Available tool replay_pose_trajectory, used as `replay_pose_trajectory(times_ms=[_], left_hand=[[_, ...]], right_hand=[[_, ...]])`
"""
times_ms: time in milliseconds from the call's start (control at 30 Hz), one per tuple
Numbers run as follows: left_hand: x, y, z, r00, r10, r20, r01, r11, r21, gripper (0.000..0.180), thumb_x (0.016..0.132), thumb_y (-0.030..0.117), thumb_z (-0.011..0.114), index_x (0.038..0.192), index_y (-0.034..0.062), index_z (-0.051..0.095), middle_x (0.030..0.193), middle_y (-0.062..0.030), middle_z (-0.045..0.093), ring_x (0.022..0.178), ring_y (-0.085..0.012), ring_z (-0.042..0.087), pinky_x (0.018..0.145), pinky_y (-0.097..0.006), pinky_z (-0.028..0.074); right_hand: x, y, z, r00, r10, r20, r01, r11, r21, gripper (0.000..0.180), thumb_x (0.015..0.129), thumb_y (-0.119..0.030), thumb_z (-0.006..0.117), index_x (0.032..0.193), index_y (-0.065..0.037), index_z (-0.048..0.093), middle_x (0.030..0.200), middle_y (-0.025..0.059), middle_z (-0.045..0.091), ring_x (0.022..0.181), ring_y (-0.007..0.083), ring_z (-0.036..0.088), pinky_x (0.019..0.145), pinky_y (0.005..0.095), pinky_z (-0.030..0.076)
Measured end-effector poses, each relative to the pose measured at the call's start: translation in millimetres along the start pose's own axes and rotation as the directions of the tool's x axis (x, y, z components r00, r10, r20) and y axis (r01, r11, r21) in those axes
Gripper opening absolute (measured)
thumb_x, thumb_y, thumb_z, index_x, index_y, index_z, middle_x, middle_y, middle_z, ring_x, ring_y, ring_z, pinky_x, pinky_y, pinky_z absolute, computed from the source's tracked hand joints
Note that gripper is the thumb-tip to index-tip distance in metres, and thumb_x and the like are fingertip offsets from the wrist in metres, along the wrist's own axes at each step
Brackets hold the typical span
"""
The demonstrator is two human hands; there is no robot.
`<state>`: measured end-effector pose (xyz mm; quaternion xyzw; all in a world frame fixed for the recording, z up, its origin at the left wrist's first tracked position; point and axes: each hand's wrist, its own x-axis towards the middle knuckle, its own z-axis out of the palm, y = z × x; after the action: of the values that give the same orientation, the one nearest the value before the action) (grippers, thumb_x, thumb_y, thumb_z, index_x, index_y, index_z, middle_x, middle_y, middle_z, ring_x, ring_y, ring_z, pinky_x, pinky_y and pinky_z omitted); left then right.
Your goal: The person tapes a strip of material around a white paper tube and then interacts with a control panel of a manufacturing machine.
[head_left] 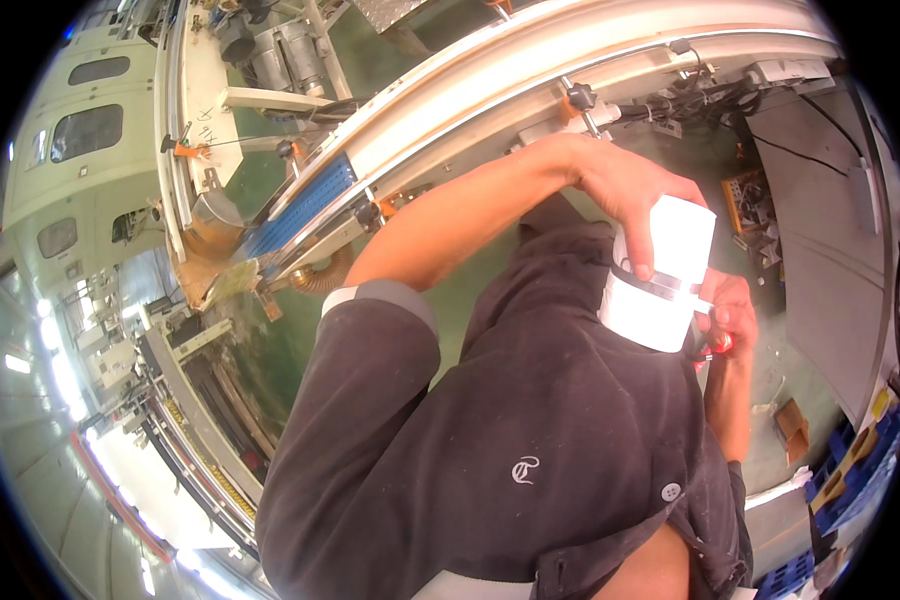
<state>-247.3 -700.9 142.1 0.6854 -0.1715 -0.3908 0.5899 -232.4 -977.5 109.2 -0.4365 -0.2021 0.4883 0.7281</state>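
Note:
In front of my chest my left hand (635, 205) grips a bright white cylinder (646, 316) from the far side, its thumb pressed near the middle. Around the cylinder runs a thin, greyish band (660, 283); glare washes out much of the white surface. My right hand (732, 308) is at the cylinder's right side, where a small pale piece sticks out from the band. Its fingers are curled round a small tool with a red handle (720, 344). Mostly hidden, the tool's exact kind cannot be made out.
A long cream machine rail (490, 75) with black clamp knobs (581, 97) crosses beyond my arms. Grey panels (830, 240) stand at the right, near an orange box of small parts (748, 203). Blue crates (860, 470) are at the lower right, and an open carton (792, 432) lies on the green floor.

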Motion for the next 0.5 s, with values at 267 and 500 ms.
replay_pose_trajectory(times_ms=[267,500], left_hand=[[4.8,-2.5,-1.9,1.0,0.011,-0.009,-0.011,1.0,0.011,0.098,0.059,0.023,0.088,0.141,0.0024,0.039,0.12,-0.0128,0.063,0.113,-0.0238,0.059,0.095,-0.035,0.048],[9.0,-5.2,-4.4,1.0,-0.002,0.004,0.003,0.999,-0.043,0.096,0.06,0.021,0.087,0.141,0.0015,0.039,0.118,-0.0138,0.063,0.113,-0.0251,0.059,0.094,-0.037,0.049]], right_hand=[[8.1,-12.1,-0.1,0.999,-0.009,0.04,0.011,0.999,-0.032,0.04,0.076,-0.024,0.062,0.042,-0.008,0.05,0.059,0.0037,0.055,0.075,0.0171,0.053,0.073,0.0317,0.039],[11.7,-43.0,-6.7,0.993,0.036,0.11,0.015,0.902,-0.432,0.038,0.079,-0.022,0.065,0.05,-0.004,0.051,0.063,0.0051,0.058,0.071,0.0176,0.052,0.064,0.0317,0.04]])
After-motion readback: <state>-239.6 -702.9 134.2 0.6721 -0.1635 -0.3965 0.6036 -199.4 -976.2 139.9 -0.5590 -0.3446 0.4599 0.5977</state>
